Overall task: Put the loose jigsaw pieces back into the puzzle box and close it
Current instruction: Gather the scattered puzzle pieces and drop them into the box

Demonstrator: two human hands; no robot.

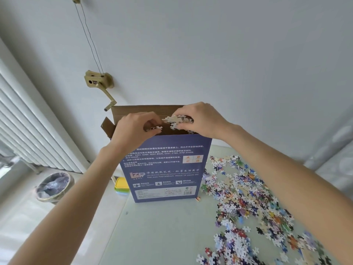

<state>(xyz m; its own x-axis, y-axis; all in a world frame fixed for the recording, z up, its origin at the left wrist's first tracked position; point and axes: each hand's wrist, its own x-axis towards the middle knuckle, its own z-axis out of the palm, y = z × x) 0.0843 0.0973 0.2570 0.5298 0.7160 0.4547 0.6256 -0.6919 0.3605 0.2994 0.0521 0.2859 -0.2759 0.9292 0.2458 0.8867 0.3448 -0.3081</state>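
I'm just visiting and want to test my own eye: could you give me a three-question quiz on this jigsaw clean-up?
1. True or false: the puzzle box stands upright with its top flaps open.
2. Which hand holds the bigger bunch of pieces: (a) left hand or (b) right hand?
3. On which side of the box do the loose pieces lie on the table?

Key: 1 true; 2 b; 3 the person's right.

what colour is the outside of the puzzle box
The puzzle box is blue-purple outside with white print, plain brown cardboard inside; head view.
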